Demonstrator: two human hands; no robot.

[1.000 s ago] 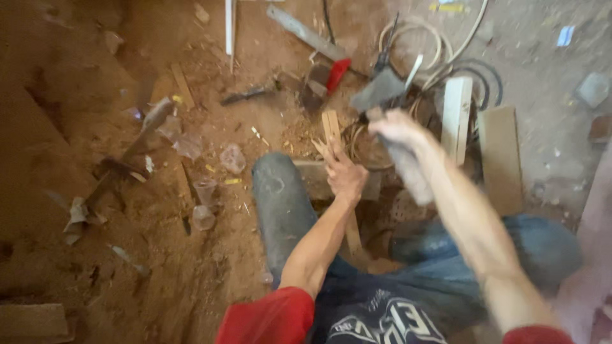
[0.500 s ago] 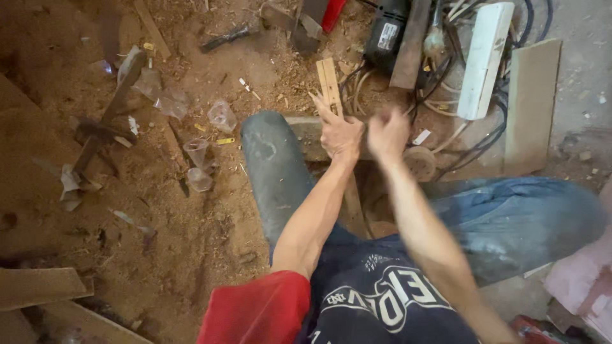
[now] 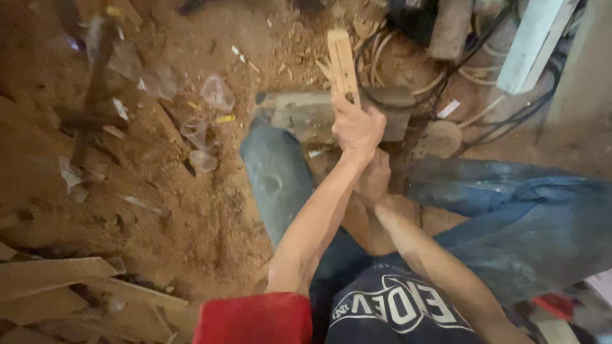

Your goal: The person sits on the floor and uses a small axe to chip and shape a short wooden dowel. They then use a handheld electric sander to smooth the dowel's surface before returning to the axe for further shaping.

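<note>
Stick (image 3: 342, 64) juts above left hand (image 3: 357, 127) — fingers wrapped low.

Sawdust-covered floor (image 3: 210, 223). Clear plastic scraps (image 3: 204, 137) lie at upper centre-left, wooden boards (image 3: 70, 280) at lower left, tangled cables (image 3: 440, 83) and a white strip (image 3: 532, 41) at upper right.

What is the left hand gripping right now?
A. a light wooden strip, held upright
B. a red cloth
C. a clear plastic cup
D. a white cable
A: the left hand is closed around the lower end of the light wooden strip, which rises above the fist over the sawdust-covered floor.
</note>
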